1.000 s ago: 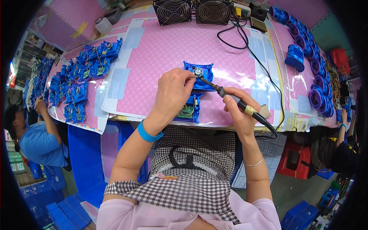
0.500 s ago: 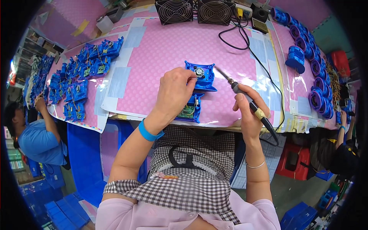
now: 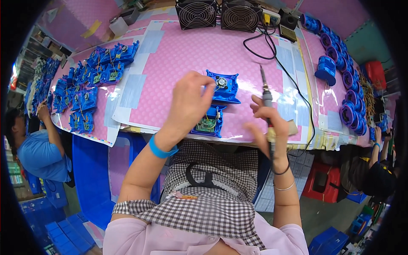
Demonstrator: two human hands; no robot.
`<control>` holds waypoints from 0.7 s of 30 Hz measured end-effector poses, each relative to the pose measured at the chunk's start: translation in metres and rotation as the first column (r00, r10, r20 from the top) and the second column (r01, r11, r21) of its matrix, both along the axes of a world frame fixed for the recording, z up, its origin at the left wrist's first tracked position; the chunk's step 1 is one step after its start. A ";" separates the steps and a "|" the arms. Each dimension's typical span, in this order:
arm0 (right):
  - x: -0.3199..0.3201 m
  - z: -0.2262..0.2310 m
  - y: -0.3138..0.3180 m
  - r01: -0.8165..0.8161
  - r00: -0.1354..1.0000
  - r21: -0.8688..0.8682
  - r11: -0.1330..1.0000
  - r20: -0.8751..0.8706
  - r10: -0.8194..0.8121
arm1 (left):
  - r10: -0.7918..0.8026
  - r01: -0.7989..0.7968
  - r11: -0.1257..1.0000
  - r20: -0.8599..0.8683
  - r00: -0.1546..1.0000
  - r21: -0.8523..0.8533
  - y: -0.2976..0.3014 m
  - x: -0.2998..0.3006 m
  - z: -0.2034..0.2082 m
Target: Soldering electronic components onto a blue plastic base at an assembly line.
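My left hand [image 3: 190,101] hovers over the pink mat, fingers pinched near a blue plastic housing [image 3: 223,86] with a small round metal part on top. A second blue housing with a green circuit board [image 3: 208,122] lies just below it, partly hidden by my hand. My right hand [image 3: 268,127] grips a soldering iron [image 3: 266,97], tip pointing up and away, to the right of both housings. Its black cord [image 3: 293,80] runs back across the mat.
Two black fans [image 3: 217,15] stand at the table's back edge. Several blue housings [image 3: 87,80] lie in rows at the left, blue spools [image 3: 348,85] along the right. A person in a blue shirt [image 3: 36,144] works at the left; another person's arm [image 3: 376,148] shows at right.
The soldering iron has lifted off the upper housing and swung right, its tip now pointing upward. My left hand stays over the housings.
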State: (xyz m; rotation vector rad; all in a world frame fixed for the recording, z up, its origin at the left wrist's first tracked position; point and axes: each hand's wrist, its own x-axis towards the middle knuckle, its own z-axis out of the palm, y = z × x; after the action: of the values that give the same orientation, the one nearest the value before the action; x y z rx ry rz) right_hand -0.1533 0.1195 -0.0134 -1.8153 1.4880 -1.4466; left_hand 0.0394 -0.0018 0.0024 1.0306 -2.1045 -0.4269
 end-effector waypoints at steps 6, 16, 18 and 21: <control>0.044 0.009 -0.027 -0.237 0.908 0.107 0.966 -0.329 0.260 | 0.225 -0.031 0.923 -0.472 0.853 0.383 0.008 0.088 0.009; 0.142 0.008 -0.197 -0.330 0.941 -0.125 0.936 -0.117 0.316 | 0.548 0.317 0.745 -0.810 0.211 0.587 0.021 0.118 -0.035; 0.131 0.016 -0.179 -0.262 0.965 -0.220 0.940 -0.090 0.248 | 0.544 0.554 0.637 -0.822 0.170 0.536 0.012 0.127 -0.048; 0.087 0.034 -0.141 -0.122 0.992 -0.347 0.930 -0.022 0.122 | 0.459 0.854 0.452 -0.888 0.026 0.258 -0.017 0.146 -0.040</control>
State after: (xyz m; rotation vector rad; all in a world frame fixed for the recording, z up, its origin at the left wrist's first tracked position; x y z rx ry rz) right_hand -0.0668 -0.0215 0.0208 -2.0671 1.1468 -1.7322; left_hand 0.1849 -0.0185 -0.0380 0.3003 -0.4197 -1.9862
